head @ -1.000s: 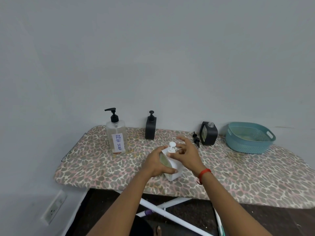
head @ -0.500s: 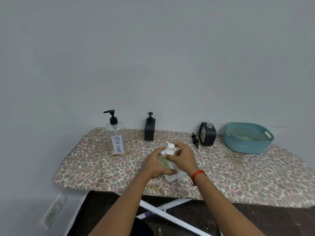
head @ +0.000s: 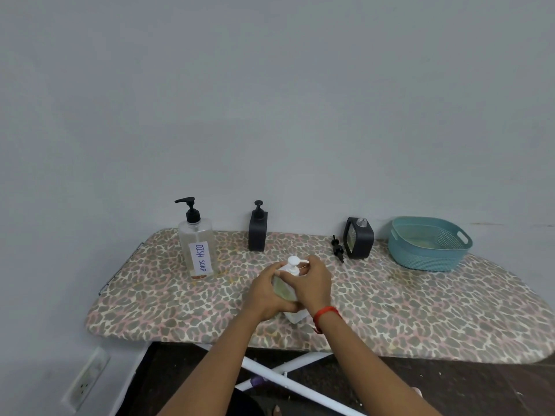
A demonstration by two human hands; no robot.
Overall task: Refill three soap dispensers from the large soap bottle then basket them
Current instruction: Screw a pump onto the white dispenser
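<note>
The left hand (head: 265,295) wraps the white soap dispenser (head: 295,315) standing on the leopard-print surface (head: 420,310), while right hand (head: 312,285) fingers (head: 286,274) pinch its pump collar.

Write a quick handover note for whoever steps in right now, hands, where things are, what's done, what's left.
Left hand grips the white dispenser body; right hand is on its pump collar.
Large soap bottle stands at the left, capped. A black dispenser stands behind, pump on. Another black dispenser stands open, its pump lying beside it.
Basket at the right holds no dispensers.
Left: close up dispensers, refill any unfilled, basket all three.
</note>
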